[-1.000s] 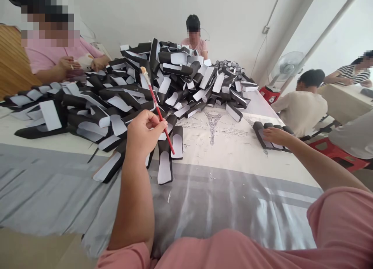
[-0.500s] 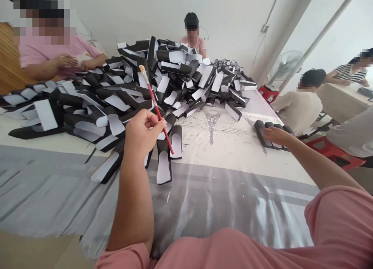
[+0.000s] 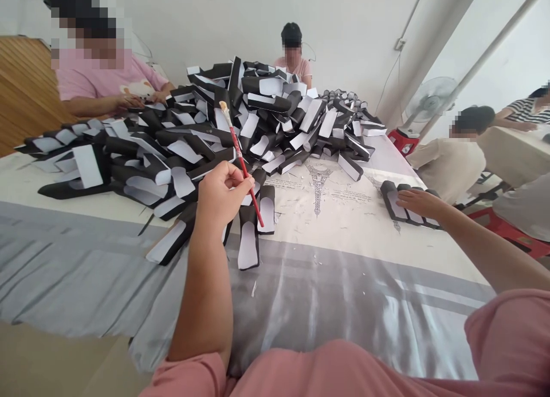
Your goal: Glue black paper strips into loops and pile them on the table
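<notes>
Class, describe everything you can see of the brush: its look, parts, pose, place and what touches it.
The brush is thin, with a red handle and a pale, clotted tuft of bristles at its upper end. It stands tilted, with the bristles up and away in front of the pile of black-and-white pieces and the lower end down toward the table. The left hand pinches the handle's lower half between thumb and fingers. Whether the lower tip touches a piece beneath cannot be told.

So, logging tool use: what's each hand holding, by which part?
Left hand pinches a red-handled brush low on its handle, bristles up. Right hand rests on black pieces, gripping nothing.
</notes>
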Tool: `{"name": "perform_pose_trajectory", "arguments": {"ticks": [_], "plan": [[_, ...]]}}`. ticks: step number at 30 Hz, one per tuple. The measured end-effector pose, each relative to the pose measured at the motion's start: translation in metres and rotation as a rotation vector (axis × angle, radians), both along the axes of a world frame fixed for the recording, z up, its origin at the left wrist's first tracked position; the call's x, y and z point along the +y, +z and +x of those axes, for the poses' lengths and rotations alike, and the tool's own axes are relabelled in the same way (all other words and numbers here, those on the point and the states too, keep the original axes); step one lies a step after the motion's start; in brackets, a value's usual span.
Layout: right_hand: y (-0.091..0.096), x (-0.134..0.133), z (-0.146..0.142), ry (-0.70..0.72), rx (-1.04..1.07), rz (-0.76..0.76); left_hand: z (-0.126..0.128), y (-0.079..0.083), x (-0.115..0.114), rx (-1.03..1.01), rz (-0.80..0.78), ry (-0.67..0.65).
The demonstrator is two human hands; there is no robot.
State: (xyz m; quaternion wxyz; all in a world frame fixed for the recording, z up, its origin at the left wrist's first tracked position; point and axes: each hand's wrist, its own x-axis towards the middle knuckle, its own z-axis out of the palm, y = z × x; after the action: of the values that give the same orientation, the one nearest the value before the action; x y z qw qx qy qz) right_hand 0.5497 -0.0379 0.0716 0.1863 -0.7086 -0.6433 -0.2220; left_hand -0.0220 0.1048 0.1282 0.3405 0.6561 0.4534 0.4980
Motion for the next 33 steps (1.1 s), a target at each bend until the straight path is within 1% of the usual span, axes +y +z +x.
{"name": "perform_pose_trajectory", "arguments": {"ticks": [3, 5, 6, 7, 8, 9, 10, 11, 13, 14, 15, 17, 19, 22, 25, 27, 29, 30, 31, 33], "plan": [[0.01, 0.001, 0.007, 0.204, -0.012, -0.312, -0.001, 0.001, 0.001, 0.002, 0.0, -0.005], [0.014, 0.007, -0.006, 0.261, -0.069, -0.409, 0.0, 0.002, 0.001, -0.006, -0.007, -0.023], [0.015, 0.012, -0.022, 0.271, -0.121, -0.434, 0.003, 0.002, 0.001, -0.025, -0.022, -0.043], [0.015, 0.018, -0.044, 0.253, -0.165, -0.413, 0.007, 0.001, 0.0, -0.057, -0.047, -0.075], [0.014, 0.025, -0.072, 0.212, -0.167, -0.355, 0.013, 0.0, 0.0, -0.103, -0.08, -0.121], [0.011, 0.032, -0.104, 0.17, -0.128, -0.281, 0.02, -0.002, -0.001, -0.162, -0.119, -0.178], [0.006, 0.039, -0.14, 0.16, -0.064, -0.219, 0.03, -0.006, -0.003, -0.229, -0.161, -0.249], [0.0, 0.045, -0.176, 0.211, 0.012, -0.177, 0.04, -0.01, -0.005, -0.297, -0.204, -0.325], [-0.014, 0.056, -0.243, 0.399, 0.142, -0.082, 0.063, -0.02, -0.01, -0.4, -0.303, -0.477], [-0.022, 0.06, -0.269, 0.489, 0.194, -0.036, 0.073, -0.026, -0.013, -0.437, -0.356, -0.522], [-0.03, 0.064, -0.291, 0.548, 0.242, 0.007, 0.083, -0.031, -0.017, -0.465, -0.389, -0.548], [-0.043, 0.07, -0.317, 0.594, 0.31, 0.101, 0.098, -0.042, -0.023, -0.48, -0.421, -0.577], [-0.056, 0.073, -0.327, 0.589, 0.395, 0.187, 0.107, -0.051, -0.028, -0.483, -0.447, -0.599], [-0.071, 0.073, -0.329, 0.526, 0.551, 0.3, 0.114, -0.059, -0.032, -0.434, -0.455, -0.646], [-0.08, 0.07, -0.329, 0.458, 0.697, 0.374, 0.118, -0.064, -0.033, -0.342, -0.43, -0.653], [-0.084, 0.07, -0.328, 0.457, 0.791, 0.395, 0.118, -0.065, -0.032, -0.268, -0.428, -0.657], [-0.087, 0.072, -0.325, 0.483, 0.889, 0.398, 0.113, -0.062, -0.03, -0.089, -0.391, -0.669], [-0.089, 0.074, -0.324, 0.493, 0.943, 0.397, 0.108, -0.06, -0.029, 0.055, -0.35, -0.665], [-0.09, 0.076, -0.322, 0.493, 0.999, 0.399, 0.103, -0.056, -0.028, 0.233, -0.295, -0.637], [-0.093, 0.079, -0.318, 0.467, 1.097, 0.415, 0.088, -0.047, -0.03, 0.628, -0.176, -0.5]]}}
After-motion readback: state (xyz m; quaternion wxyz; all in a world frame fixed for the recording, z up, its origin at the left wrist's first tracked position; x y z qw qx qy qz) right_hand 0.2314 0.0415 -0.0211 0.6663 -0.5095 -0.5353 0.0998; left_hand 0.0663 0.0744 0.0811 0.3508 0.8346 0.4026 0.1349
